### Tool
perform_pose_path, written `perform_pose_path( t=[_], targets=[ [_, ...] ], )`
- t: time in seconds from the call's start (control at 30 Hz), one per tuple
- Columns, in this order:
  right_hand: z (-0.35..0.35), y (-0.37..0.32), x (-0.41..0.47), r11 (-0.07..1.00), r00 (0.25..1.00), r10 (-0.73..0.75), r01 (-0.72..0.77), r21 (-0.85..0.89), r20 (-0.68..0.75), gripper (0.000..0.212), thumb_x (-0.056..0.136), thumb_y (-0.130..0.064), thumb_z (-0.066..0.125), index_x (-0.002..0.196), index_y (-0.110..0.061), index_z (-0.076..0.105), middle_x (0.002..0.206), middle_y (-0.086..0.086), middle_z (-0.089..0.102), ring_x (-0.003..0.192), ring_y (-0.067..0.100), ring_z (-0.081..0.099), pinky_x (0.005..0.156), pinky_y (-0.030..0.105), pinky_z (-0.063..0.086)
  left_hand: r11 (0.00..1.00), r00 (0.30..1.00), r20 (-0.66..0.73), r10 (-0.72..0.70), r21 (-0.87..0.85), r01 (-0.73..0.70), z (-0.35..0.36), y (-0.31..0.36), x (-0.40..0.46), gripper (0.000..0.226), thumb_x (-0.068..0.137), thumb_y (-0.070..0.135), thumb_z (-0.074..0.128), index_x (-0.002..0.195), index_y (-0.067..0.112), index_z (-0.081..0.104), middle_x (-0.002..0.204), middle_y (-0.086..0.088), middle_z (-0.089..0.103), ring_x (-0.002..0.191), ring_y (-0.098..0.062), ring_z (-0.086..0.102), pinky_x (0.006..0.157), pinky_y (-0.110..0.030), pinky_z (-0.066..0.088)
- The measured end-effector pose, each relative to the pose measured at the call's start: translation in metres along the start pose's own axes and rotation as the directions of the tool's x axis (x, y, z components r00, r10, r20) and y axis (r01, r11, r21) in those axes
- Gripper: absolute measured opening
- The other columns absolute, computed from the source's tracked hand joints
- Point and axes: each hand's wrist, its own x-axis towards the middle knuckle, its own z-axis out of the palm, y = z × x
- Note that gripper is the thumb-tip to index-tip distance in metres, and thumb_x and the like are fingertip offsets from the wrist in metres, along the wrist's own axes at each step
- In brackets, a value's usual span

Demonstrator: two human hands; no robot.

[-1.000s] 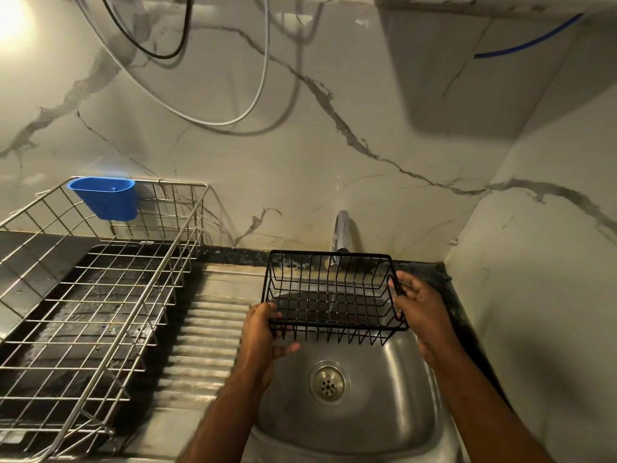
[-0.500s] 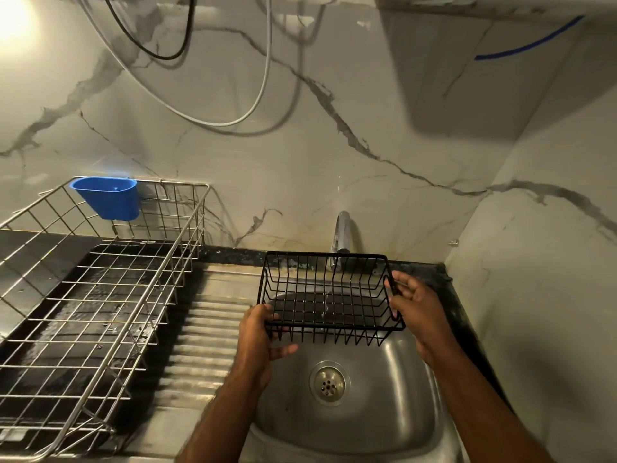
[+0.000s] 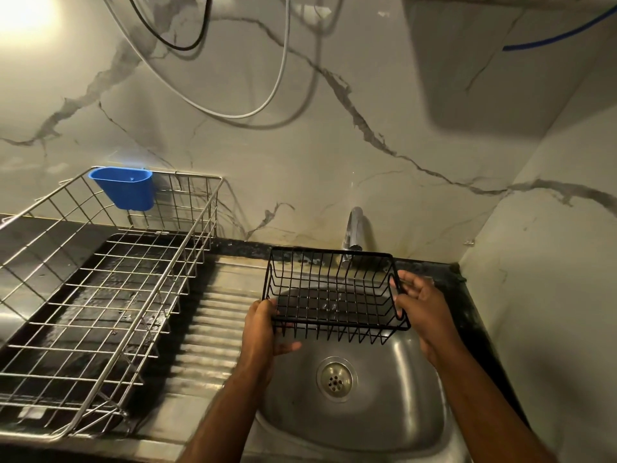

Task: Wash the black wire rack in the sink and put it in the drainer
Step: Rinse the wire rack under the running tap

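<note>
Above the sink (image 3: pixel 394 426), the black wire rack (image 3: pixel 334 292) is held in the air between both hands, tilted a little so its open top faces the camera. It hangs just in front of the tap (image 3: pixel 354 230), whose spout sits behind the rack's far rim, and a thin trickle of water seems to fall through the wires, though the stream is faint. The left hand (image 3: pixel 258 332) holds the rack's near left corner — its grip is curled round the lower edge, thumb underneath, fingers over the rim. The right hand (image 3: pixel 422 309) takes the rack's right end, its grip pinching the end wires with thumb and curled fingers. Below the rack lies the sink's round drain (image 3: pixel 335 379). Left of the sink runs a ribbed draining board (image 3: pixel 213 325), and left of that stands the drainer (image 3: pixel 100 295) — a silver wire basket on a dark tray, resting on the tabletop (image 3: pixel 40 235). A blue plastic cup (image 3: pixel 124 187) hangs on the drainer's back rim. Behind the sink rises a marbled wall (image 3: pixel 334 145), with loose cables (image 3: pixel 233 108) drooping across it.
</note>
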Motion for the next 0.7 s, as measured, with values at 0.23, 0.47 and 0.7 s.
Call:
perform_pose_path(
  t=[0.23, 0.47, 0.7],
  targets=[
    [0.004, -0.0025, -0.0011, 0.999, 1.0, -0.008, 0.007, 0.038, 0.015, 0.056, 0.089, 0.009, 0.055, 0.137, -0.02, 0.056, 0.136, 0.001, 0.061, 0.12, 0.006, 0.052, 0.068, 0.015, 0.038, 1.0, 1.0, -0.014, -0.007, -0.011, 0.007, 0.0, 0.0023, -0.0023, 0.02, 0.105, 0.026, 0.038, 0.111, 0.019, 0.056, 0.109, -0.01, 0.061, 0.102, -0.031, 0.063, 0.074, -0.057, 0.058],
    [0.003, -0.0041, -0.0021, 0.999, 1.0, -0.005, 0.004, 0.049, 0.004, 0.056, 0.09, 0.009, 0.054, 0.138, -0.02, 0.055, 0.137, 0.001, 0.06, 0.118, 0.006, 0.052, 0.069, 0.015, 0.039, 1.0, 1.0, -0.007, -0.008, -0.015, 0.008, 0.003, 0.0039, -0.0037, 0.021, 0.105, 0.024, 0.038, 0.111, 0.018, 0.057, 0.109, -0.009, 0.061, 0.104, -0.032, 0.063, 0.076, -0.061, 0.057],
    [0.0018, -0.0042, -0.0035, 0.999, 1.0, -0.012, 0.012, 0.053, -0.003, 0.053, 0.091, 0.008, 0.055, 0.136, -0.019, 0.056, 0.134, 0.002, 0.062, 0.116, 0.007, 0.055, 0.069, 0.017, 0.04, 1.0, 1.0, -0.005, -0.022, -0.018, 0.022, 0.0026, 0.0019, -0.0005, 0.02, 0.105, 0.027, 0.04, 0.112, 0.019, 0.057, 0.112, -0.009, 0.058, 0.105, -0.031, 0.061, 0.073, -0.056, 0.059]
  ],
)
